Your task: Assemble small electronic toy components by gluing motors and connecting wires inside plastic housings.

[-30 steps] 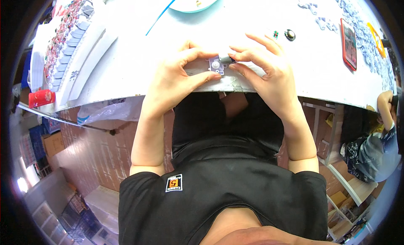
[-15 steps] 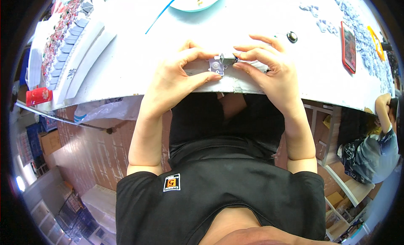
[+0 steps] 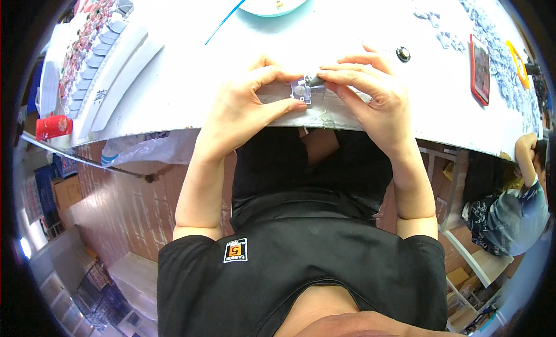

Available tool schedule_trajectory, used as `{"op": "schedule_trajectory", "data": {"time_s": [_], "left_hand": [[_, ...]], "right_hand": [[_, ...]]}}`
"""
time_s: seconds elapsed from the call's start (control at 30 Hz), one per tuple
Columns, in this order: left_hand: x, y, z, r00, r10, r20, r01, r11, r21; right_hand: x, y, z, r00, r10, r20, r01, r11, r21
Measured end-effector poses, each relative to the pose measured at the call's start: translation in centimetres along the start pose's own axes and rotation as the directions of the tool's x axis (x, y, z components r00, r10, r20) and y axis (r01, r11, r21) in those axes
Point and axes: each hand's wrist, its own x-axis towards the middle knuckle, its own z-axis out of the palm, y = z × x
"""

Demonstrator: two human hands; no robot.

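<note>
Near the table's front edge, my left hand [image 3: 240, 102] pinches a small translucent plastic housing [image 3: 300, 92] between thumb and index finger. A round pale part shows in its middle. My right hand [image 3: 379, 96] has its fingertips closed on a small grey metal part [image 3: 315, 80], which looks like a little motor, against the housing's right upper side. Its far end is hidden by my fingers. Beyond my right hand lies a small round black speaker-like disc [image 3: 403, 54].
Farther off stand a pale round dish [image 3: 278, 12] and a thin blue stick [image 3: 229, 18]. On the left are stacked white strips [image 3: 124, 76], a heap of red and grey parts and a red packet [image 3: 54, 127]. A red-edged phone [image 3: 479, 70], many grey pieces [image 3: 492, 53] and another person's arm [image 3: 526, 154] are at right.
The grey metal part has turned and tilted at the housing, and less of its side shows. My right fingers have shifted around it. My left hand keeps its pinch.
</note>
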Motion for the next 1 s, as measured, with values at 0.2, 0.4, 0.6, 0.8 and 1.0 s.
{"op": "schedule_trajectory", "data": {"time_s": [0.2, 0.4, 0.6, 0.8, 1.0], "left_hand": [[0.0, -0.2, -0.1, 1.0, 0.014, 0.011, -0.014, 1.0, 0.002], [0.0, 0.1, -0.1, 1.0, -0.025, 0.011, 0.025, 1.0, -0.018], [0.1, -0.1, -0.1, 0.999, 0.03, 0.018, -0.03, 1.0, 0.001], [-0.1, -0.3, -0.2, 0.999, 0.049, 0.008, -0.049, 0.999, -0.009], [-0.9, 0.8, -1.0, 0.992, 0.073, -0.1, -0.067, 0.996, 0.058]], "right_hand": [[0.0, -0.2, 0.6, 0.997, 0.076, -0.022, -0.073, 0.992, 0.107], [-0.4, -0.4, 0.3, 0.998, 0.067, 0.005, -0.067, 0.998, 0.018], [-0.4, -1.3, 0.3, 1.0, 0.007, -0.005, -0.007, 0.991, -0.135], [0.0, -2.0, -0.6, 0.996, 0.013, 0.084, 0.01, 0.964, -0.266], [-0.5, -1.6, -0.1, 0.999, -0.008, 0.047, 0.017, 0.978, -0.209]]}}
